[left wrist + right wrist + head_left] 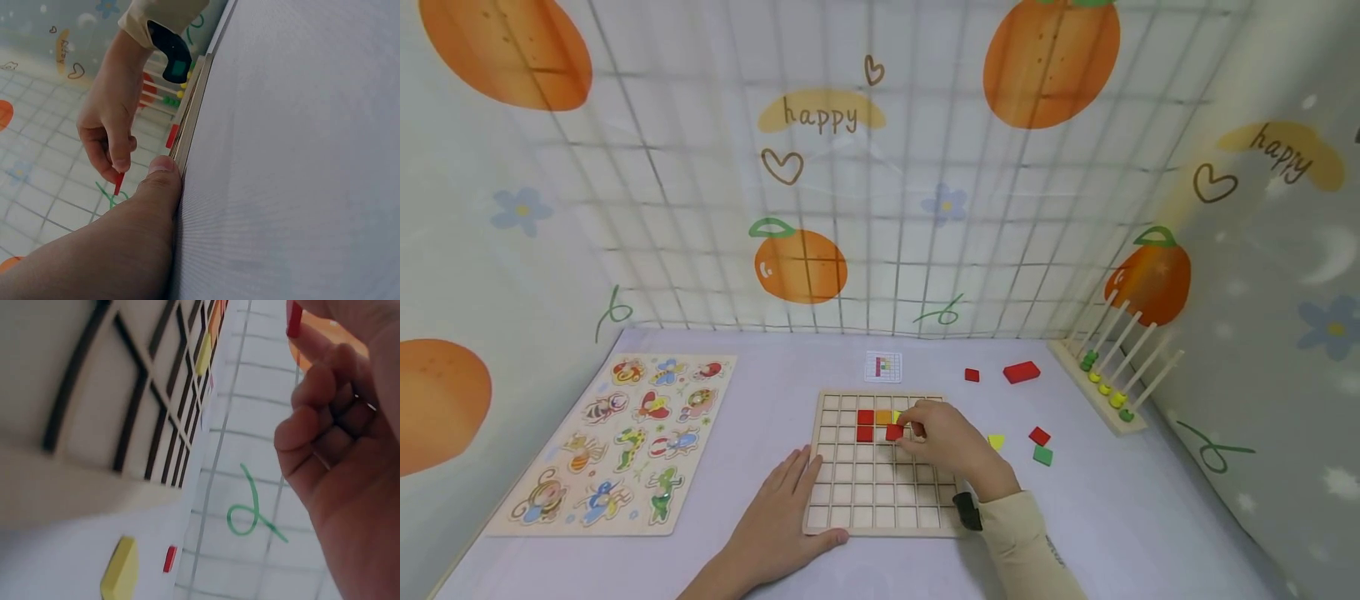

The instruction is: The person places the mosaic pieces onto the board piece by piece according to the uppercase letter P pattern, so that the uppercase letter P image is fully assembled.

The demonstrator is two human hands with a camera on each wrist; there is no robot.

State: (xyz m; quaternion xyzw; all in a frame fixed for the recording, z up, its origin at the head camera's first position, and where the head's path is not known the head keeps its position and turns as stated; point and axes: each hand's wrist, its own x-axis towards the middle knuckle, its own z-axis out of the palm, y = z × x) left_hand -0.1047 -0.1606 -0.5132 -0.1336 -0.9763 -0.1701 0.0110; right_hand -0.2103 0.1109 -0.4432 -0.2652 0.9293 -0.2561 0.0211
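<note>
My right hand (943,437) is over the wooden grid board (842,493), pinching a red square tile (894,432) between thumb and fingertips. In the left wrist view this red tile (119,183) shows above the board's surface. Two red tiles (865,417) sit one in front of the other in the grid's cells. An orange tile (884,417) lies to their right, then a yellow tile (897,417) partly hidden by my fingers. My left hand (782,521) rests at the board's front left corner, fingers extended along the left edge and thumb at the front edge.
A small pattern card (883,367) lies behind the board. Loose to the right are a red block (1022,372), a green tile (1042,455), a yellow piece (996,442) and red tiles (1040,436). An insect puzzle board (625,450) lies left; a bead rack (1105,392) stands right.
</note>
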